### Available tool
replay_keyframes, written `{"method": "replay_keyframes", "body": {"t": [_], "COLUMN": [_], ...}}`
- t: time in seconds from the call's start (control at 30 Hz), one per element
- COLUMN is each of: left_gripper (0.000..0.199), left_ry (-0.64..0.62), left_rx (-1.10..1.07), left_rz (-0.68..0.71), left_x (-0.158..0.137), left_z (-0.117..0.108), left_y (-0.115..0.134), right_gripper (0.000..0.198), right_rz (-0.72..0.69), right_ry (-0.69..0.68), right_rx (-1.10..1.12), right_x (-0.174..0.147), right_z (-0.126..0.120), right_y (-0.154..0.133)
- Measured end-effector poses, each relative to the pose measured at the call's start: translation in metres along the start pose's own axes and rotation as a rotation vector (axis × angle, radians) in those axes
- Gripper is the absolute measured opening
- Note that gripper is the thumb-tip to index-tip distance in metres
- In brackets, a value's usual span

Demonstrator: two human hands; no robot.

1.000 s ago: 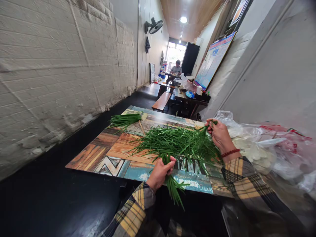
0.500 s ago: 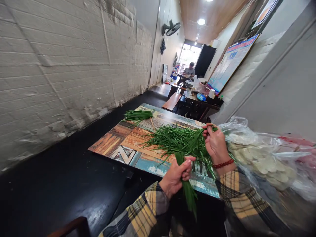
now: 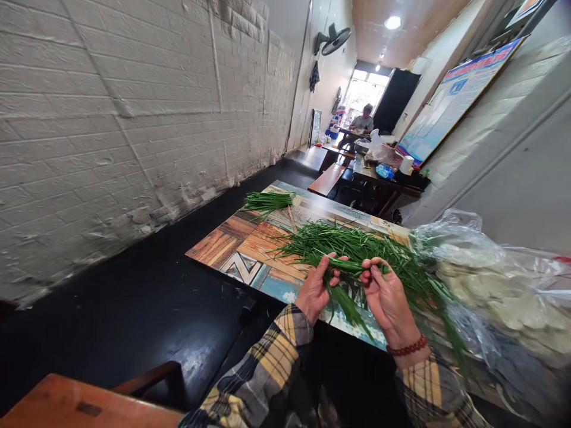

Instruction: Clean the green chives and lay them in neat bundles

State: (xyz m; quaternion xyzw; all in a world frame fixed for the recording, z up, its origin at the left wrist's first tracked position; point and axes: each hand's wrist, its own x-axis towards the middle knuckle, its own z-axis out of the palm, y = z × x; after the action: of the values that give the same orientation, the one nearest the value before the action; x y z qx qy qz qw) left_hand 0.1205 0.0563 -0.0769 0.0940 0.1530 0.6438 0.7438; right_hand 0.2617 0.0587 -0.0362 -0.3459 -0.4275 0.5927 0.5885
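Observation:
Long flat green leaves that look like garlic chives (image 3: 352, 241) lie in a loose pile across the patterned wooden table (image 3: 254, 242). At the near side of the pile, my left hand (image 3: 317, 286) is closed around a small bunch of chives (image 3: 350, 309), whose leaves hang down over the table's edge. My right hand (image 3: 387, 294), with a red bead bracelet at the wrist, pinches the other end of the same bunch. Only a short gap separates the two hands. A neater bundle of chives (image 3: 267, 202) rests at the table's far left corner.
To the right, clear plastic bags (image 3: 486, 261) hold pale flat pieces. Wooden sticks (image 3: 292, 219) lie near the far bundle. A wooden chair (image 3: 84, 404) stands at lower left. Beyond are a bench (image 3: 328, 179), a cluttered table (image 3: 379, 169) and a seated person (image 3: 363, 120).
My left hand has risen slightly and turned, and my right hand has come down and closer to it. Both now meet on one bunch. The view has swung a little left.

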Motion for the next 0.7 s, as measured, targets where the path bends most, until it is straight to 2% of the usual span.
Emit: {"method": "replay_keyframes", "body": {"t": [0.17, 0.4, 0.53, 0.7], "left_gripper": [0.049, 0.036, 0.034, 0.034], "left_ry": [-0.001, 0.067, 0.106, 0.049], "left_rx": [0.107, 0.399, 0.542, 0.672], "left_rz": [0.044, 0.185, 0.261, 0.364], "left_x": [0.005, 0.011, 0.017, 0.024], "left_z": [0.010, 0.023, 0.040, 0.067], "left_y": [0.012, 0.012, 0.010, 0.017], "right_gripper": [0.014, 0.016, 0.017, 0.020], "right_rz": [-0.008, 0.030, 0.053, 0.010], "right_ry": [0.000, -0.023, -0.019, 0.016], "right_rx": [-0.003, 0.039, 0.086, 0.109], "right_x": [0.007, 0.016, 0.027, 0.055], "right_z": [-0.014, -0.033, -0.049, -0.084], "right_y": [0.002, 0.002, -0.003, -0.011]}}
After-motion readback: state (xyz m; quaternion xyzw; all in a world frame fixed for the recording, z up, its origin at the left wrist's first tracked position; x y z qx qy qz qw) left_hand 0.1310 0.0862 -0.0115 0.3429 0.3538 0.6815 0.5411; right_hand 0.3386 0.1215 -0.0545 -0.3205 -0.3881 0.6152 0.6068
